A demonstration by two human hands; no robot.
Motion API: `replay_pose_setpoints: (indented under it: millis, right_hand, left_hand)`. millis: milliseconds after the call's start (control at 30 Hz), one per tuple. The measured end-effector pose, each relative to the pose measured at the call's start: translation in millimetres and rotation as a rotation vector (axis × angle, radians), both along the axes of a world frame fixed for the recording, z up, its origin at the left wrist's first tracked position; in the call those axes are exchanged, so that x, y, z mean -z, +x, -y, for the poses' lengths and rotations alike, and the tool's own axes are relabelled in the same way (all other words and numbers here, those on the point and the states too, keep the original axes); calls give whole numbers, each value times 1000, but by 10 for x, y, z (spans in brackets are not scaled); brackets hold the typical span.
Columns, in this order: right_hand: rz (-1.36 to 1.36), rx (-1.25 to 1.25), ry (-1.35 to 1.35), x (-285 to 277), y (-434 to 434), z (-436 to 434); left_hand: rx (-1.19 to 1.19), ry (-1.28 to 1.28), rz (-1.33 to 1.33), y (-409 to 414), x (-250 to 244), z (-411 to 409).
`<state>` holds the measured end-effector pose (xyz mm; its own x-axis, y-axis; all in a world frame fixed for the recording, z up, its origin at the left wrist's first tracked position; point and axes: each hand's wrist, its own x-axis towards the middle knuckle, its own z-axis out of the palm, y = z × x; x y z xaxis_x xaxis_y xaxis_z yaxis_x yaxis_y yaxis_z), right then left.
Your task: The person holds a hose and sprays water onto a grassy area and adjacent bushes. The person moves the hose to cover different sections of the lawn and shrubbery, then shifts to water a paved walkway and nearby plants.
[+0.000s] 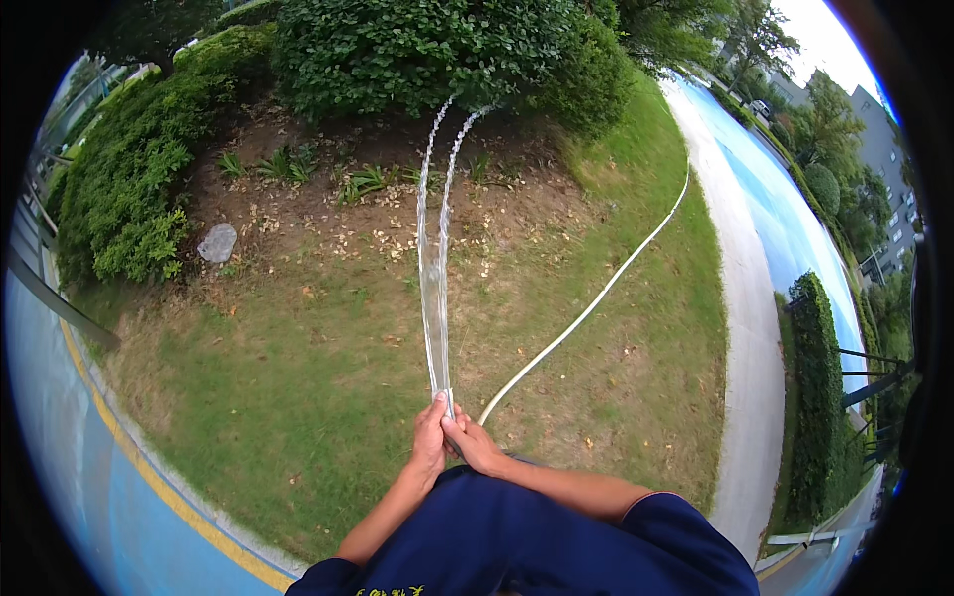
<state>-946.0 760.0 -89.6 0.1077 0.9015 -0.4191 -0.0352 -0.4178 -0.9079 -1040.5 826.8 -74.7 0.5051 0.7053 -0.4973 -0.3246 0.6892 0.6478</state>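
Both of my hands are closed around the end of a white garden hose (pixel 589 308). My left hand (pixel 429 436) grips near the mouth, its thumb lying along the hose end. Just beside and slightly below, my right hand (pixel 474 444) holds the same hose. Water (pixel 434 290) shoots forward from the mouth in two strands. Both strands reach the foot of a large leafy bush (pixel 432 56) at the top of the view. From my hands the rest of the hose curves away across the grass to the upper right.
Grass (pixel 313 395) lies before me, then bare soil (pixel 298 201) with dry leaves and small plants. A grey rock (pixel 217 243) sits at left near a low shrub (pixel 123 186). A pale concrete path (pixel 745 387) borders the right, blue pavement (pixel 112 484) the left. A trimmed hedge (pixel 814 402) stands right.
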Motion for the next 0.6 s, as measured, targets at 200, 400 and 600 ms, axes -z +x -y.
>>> replay_pose_setpoints:
  millis: [200,400,600]
  right_hand:
    - [13,-145,32,-60,-75,-168]
    - [-8,-339,42,-123,94,-219]
    - [-29,-412,53,-153,330,-127]
  left_hand:
    - [-108,20,-22,-189,-22,-45]
    - [-217,27,1,-139,-177,78]
    - [-275,58,-59,81,-172,241]
